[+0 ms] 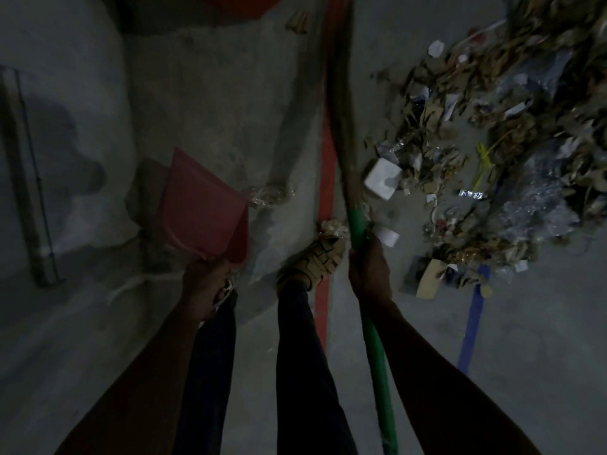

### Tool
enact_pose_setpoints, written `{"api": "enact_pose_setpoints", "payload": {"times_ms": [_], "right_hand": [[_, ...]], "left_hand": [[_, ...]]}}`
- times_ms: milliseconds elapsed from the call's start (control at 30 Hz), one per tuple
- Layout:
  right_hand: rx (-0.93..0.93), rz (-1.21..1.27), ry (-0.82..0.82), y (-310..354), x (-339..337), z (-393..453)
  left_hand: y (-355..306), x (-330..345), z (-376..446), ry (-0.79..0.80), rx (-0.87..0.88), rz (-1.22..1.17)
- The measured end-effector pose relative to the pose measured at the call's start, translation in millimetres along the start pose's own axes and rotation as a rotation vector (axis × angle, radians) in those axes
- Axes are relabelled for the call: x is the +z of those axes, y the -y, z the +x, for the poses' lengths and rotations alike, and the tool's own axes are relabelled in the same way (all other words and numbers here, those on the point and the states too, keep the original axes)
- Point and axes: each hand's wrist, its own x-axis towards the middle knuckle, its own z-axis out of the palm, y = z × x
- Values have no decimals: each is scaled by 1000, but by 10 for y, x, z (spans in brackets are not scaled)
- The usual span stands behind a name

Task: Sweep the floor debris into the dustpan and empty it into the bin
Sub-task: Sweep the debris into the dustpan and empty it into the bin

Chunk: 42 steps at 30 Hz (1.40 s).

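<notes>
Beside debris (486, 142), broom (361, 224) (right hand (369, 267)), dustpan (203, 205)

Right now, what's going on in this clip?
A person stands on a concrete floor, sweeping up. The left hand holds a red dustpan, lifted and seemingly empty. The right hand grips the green broom handle. A big debris pile of leaves, paper and plastic lies to the right, not yet in the pan.
</notes>
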Motion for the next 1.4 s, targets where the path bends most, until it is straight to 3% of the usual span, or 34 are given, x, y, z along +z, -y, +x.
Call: {"api": "enact_pose_setpoints", "payload": {"times_ms": [200,300,467,567,767,867,967,1033,1233,1300,1400], "right_hand": [[-259,-92,365,-20,284,-153],[-293,-222,456,-167,318,-164],[-82,-305,287,-501,193,-213],[-83,-322,93,-661,88,-244],[-206,-355,-85,-852,-80,-651],[-316,-311,-44,-807,-88,-862],[-443,-325,144,-867,53,-1108],[-472,-321,277,-916,257,-1221],[-541,-344,461,-852,963,-1334],[-529,-368,462,-903,1105,-1314],[-360,-407,396,-1032,1082,-1202]], "left_hand": [[290,-53,10,-37,25,-34],[493,-101,23,-63,-1,-37],[870,-92,-79,-81,-121,-4],[1142,-91,-210,-106,-122,30],[1721,-71,-756,-119,-106,-27],[1895,-90,-994,-136,-115,-42],[2239,-78,-1147,-120,-103,-100],[2490,-51,-1213,-100,-99,-133],[3067,150,-1233,-137,-202,-194],[3227,236,-1239,-137,-252,-220],[3349,363,-1283,-140,-303,-227]]}}
